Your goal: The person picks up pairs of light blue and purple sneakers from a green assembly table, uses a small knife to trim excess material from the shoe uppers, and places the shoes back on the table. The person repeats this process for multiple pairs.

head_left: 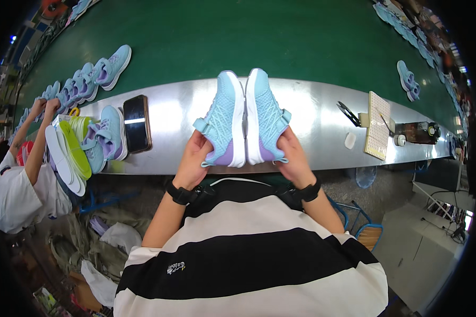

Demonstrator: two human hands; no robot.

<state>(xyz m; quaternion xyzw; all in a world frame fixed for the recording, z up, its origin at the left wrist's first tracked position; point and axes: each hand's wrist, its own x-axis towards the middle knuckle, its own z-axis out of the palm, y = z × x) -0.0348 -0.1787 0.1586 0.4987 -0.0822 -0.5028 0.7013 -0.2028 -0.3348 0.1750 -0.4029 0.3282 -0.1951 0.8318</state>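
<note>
Two light-blue sneakers with purple heels and white soles are held up side by side, their soles turned toward each other and toes pointing away from me. My left hand (194, 161) grips the left sneaker (223, 119) by its heel end. The right sneaker (265, 116) is held at the heel by my right hand (295, 158). The soles meet or nearly meet along the middle. Some of my fingers are hidden behind the shoes. Both sneakers have a strap and criss-cross lacing on the upper.
The metal bench edge (169, 119) borders a green work surface (195, 37). To the left lie a phone (137, 124), more sneakers (110, 132) and insoles (74, 150), beside a co-worker's arms. On the right are a notepad (376, 127), black snips (349, 113) and a dark bottle (417, 132).
</note>
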